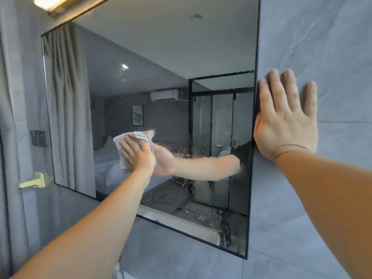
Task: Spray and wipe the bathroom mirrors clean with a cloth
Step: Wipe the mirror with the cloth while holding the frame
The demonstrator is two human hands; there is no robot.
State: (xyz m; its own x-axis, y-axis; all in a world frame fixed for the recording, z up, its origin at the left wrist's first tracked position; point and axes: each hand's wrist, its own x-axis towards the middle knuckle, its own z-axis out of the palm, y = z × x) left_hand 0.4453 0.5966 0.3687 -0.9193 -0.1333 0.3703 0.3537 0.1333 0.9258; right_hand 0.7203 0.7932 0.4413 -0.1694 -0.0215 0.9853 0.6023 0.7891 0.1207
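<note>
A large black-edged mirror (153, 63) fills the wall ahead. Water droplets cover its lower right part, and the left part looks dry. My left hand (138, 156) presses a white cloth (132, 137) flat against the glass near the middle, fingers spread over the cloth. The hand's reflection meets it from the right. My right hand (285, 119) lies flat with straight fingers on the grey tile wall (322, 37), just right of the mirror's edge. No spray bottle is in view.
A grey curtain (12, 117) hangs at the far left. A pale green wall holder (34, 181) and a dark switch plate (39, 138) sit left of the mirror. A lamp (50, 3) glows above. A white basin rim (118, 272) shows at the bottom.
</note>
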